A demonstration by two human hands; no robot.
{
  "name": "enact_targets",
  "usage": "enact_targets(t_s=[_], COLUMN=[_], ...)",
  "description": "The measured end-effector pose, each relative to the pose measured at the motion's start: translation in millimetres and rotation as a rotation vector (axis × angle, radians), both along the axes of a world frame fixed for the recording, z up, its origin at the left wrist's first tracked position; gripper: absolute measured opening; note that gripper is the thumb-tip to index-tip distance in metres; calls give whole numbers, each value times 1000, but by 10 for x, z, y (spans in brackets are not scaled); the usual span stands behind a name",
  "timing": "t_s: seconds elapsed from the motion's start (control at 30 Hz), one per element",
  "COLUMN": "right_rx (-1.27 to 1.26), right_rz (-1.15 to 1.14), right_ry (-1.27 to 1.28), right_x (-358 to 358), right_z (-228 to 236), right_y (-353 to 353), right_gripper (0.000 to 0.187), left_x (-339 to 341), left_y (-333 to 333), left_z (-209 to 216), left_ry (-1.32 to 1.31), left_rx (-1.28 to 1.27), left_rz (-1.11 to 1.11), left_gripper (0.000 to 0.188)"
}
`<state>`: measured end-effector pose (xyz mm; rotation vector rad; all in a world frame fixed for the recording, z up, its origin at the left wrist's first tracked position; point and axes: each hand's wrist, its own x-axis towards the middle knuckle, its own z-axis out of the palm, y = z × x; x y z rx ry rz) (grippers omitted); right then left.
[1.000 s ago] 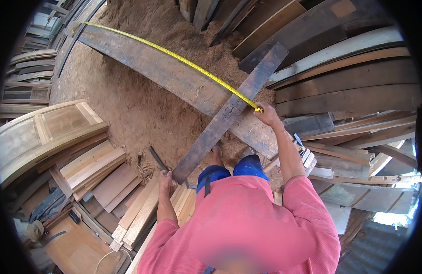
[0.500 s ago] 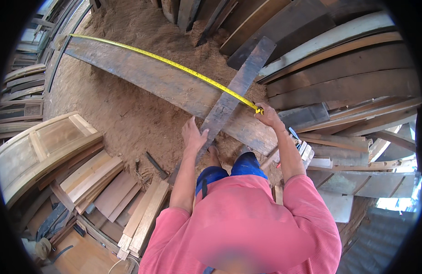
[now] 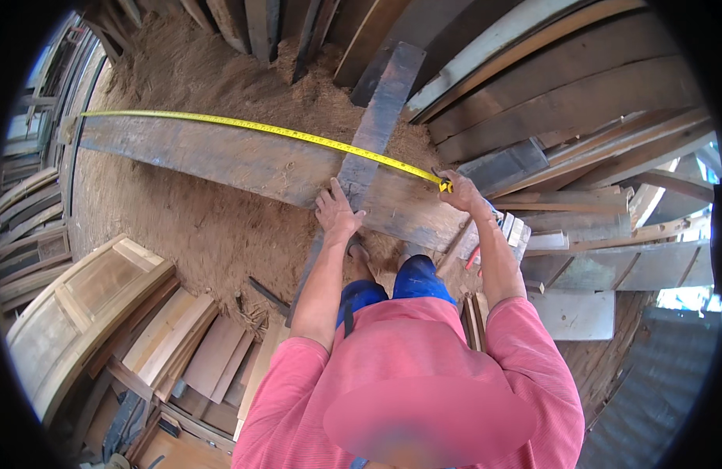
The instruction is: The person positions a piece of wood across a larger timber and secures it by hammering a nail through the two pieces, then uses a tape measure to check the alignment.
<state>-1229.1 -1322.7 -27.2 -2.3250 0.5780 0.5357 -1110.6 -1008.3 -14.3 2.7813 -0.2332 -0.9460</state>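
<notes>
A yellow tape measure (image 3: 445, 186) is gripped in my right hand (image 3: 464, 195), its fingers closed around the case. The tape's blade (image 3: 259, 127) runs out leftward, stretched along a long wide plank (image 3: 244, 160) to the plank's far left end. A narrower dark board (image 3: 380, 117) crosses over the plank, and the blade passes above it. My left hand (image 3: 337, 209) rests on this narrow board near where the two cross. Its fingers are stretched out with the thumb apart, and it holds nothing.
Stacked boards (image 3: 572, 94) lean at the upper right. A framed wooden panel (image 3: 87, 305) lies at the left beside cut timber pieces (image 3: 169, 332). Sawdust covers the ground (image 3: 181, 211). A dark bar (image 3: 269, 293) lies near my left forearm, and a pale sheet (image 3: 573, 313) sits at the right.
My left hand has come down onto the narrow board, where before it was held at the board's edge. The whole view has turned a little. My right hand still grips the tape measure.
</notes>
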Motion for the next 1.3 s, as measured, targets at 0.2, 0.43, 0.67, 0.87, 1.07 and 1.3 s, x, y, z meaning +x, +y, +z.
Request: enact_targets(t_s=[0.2, 0.43, 0.67, 0.87, 1.07, 1.3], right_rx=[-22, -9, -25, -33, -15, -3], right_rz=[-48, -60, -49, -37, -60, -84], right_ry=[-20, -55, -132, -187, -132, -134], right_x=[-417, -774, -908, -967, -1140, -1214], right_z=[22, -47, -233, -203, -166, -168], right_y=[-282, -487, -590, -601, -734, -797], right_gripper=[60, 60, 60, 59, 60, 60], left_x=[-61, -76, -62, -107, -126, -118], left_y=[-56, -107, -154, -144, -152, -155], left_z=[-174, -217, -242, -203, -197, -193], left_ry=[-132, -172, -184, -192, -169, -173], left_rx=[103, 170, 151, 180, 161, 170], left_rz=[-31, -47, -35, -24, -7, 5], left_gripper=[123, 122, 123, 123, 122, 123])
